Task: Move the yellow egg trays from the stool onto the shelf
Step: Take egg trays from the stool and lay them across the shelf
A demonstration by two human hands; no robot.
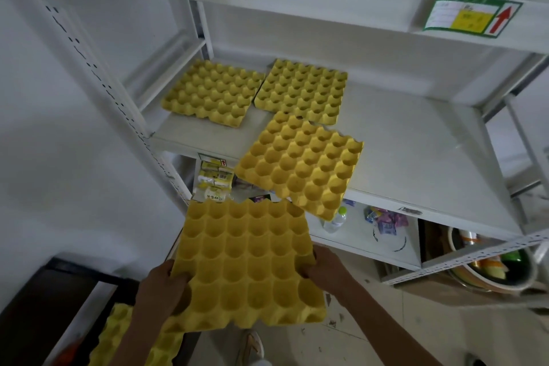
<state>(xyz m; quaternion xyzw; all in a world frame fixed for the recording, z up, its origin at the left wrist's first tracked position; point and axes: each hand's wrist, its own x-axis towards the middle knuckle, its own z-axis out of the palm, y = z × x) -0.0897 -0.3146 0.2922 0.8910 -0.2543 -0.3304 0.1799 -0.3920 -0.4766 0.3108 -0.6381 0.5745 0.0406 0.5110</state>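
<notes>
I hold a yellow egg tray point(249, 264) in the air in front of the white shelf point(416, 151). My left hand point(162, 291) grips its left edge and my right hand point(325, 270) grips its right edge. Three yellow egg trays lie on the shelf board: one at the back left point(212, 92), one beside it at the back point(303, 89), and one at the front point(300, 163) that overhangs the shelf's front edge. More yellow trays point(118, 336) lie stacked at the bottom left, partly hidden by my left arm; the stool under them is barely visible.
A slotted white upright point(98, 74) runs diagonally on the left. The lower shelf holds packets point(212, 178), a small bottle point(337, 218) and snack bags point(386, 220). A bowl point(490, 267) with items sits at the lower right. A dark box point(44, 300) stands at the bottom left.
</notes>
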